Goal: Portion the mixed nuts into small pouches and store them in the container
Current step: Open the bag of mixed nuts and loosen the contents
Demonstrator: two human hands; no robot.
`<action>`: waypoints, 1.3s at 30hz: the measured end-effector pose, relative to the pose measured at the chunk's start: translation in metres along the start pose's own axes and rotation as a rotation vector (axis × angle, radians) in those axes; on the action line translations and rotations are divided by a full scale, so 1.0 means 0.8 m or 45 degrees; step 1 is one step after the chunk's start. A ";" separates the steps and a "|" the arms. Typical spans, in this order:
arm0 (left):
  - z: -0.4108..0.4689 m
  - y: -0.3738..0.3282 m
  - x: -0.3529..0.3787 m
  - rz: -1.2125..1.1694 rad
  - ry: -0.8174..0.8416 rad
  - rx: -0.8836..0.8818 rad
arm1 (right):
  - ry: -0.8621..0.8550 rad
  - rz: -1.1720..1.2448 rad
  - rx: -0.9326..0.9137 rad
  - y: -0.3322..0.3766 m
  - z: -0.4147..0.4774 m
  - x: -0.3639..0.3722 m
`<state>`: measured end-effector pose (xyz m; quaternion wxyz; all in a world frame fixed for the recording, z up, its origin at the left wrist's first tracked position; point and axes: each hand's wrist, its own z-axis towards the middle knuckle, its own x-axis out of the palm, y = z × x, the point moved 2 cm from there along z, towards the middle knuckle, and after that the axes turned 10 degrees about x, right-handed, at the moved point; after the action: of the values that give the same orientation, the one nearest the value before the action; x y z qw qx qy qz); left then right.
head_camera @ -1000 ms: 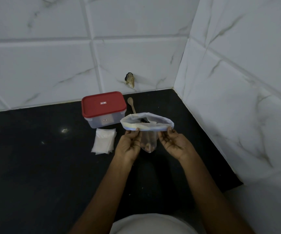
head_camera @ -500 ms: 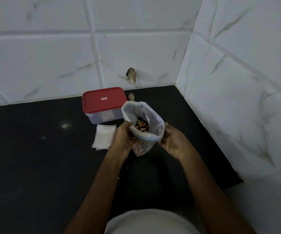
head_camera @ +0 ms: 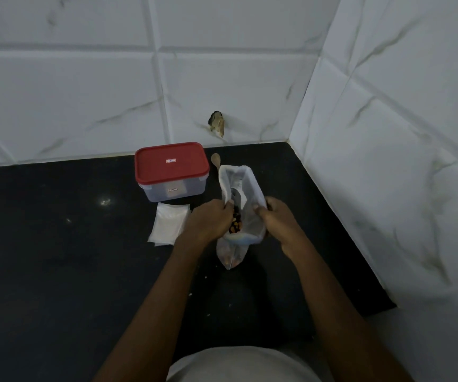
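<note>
A clear zip bag (head_camera: pixel 245 205) of mixed nuts (head_camera: pixel 235 223) stands on the black counter, its mouth pulled wide open. My left hand (head_camera: pixel 211 220) grips the bag's left rim and my right hand (head_camera: pixel 276 217) grips its right rim. A clear container with a red lid (head_camera: pixel 171 165) sits closed behind and to the left. A stack of small white pouches (head_camera: pixel 170 223) lies flat in front of the container, just left of my left hand. A wooden spoon (head_camera: pixel 216 160) lies behind the bag, mostly hidden by it.
The black counter (head_camera: pixel 57 257) runs into a corner of white marbled tile walls at the back and right. A chipped hole (head_camera: pixel 216 124) marks the back wall above the spoon. My white shirt shows at the bottom edge.
The bag's mouth went from a flat wide band held up to a long opening stretched front to back. My hands lowered the bag and moved closer in; nuts now show inside.
</note>
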<state>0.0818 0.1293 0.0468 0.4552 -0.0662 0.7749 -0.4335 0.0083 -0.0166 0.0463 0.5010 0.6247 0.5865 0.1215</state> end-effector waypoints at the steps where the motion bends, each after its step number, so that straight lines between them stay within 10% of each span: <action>1: 0.002 0.002 -0.002 0.033 0.020 0.010 | -0.037 -0.051 -0.007 0.004 0.001 -0.005; 21: 0.061 0.006 -0.035 -0.271 -0.194 0.206 | 0.047 -0.344 -0.079 0.036 0.028 -0.008; 39: 0.084 -0.003 -0.044 0.433 -0.260 0.470 | -0.249 -0.472 -0.502 0.057 0.060 -0.026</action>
<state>0.1528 0.1041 0.0576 0.6018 0.1056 0.6327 -0.4757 0.0655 -0.0489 0.0681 0.6807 0.4061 0.6047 0.0787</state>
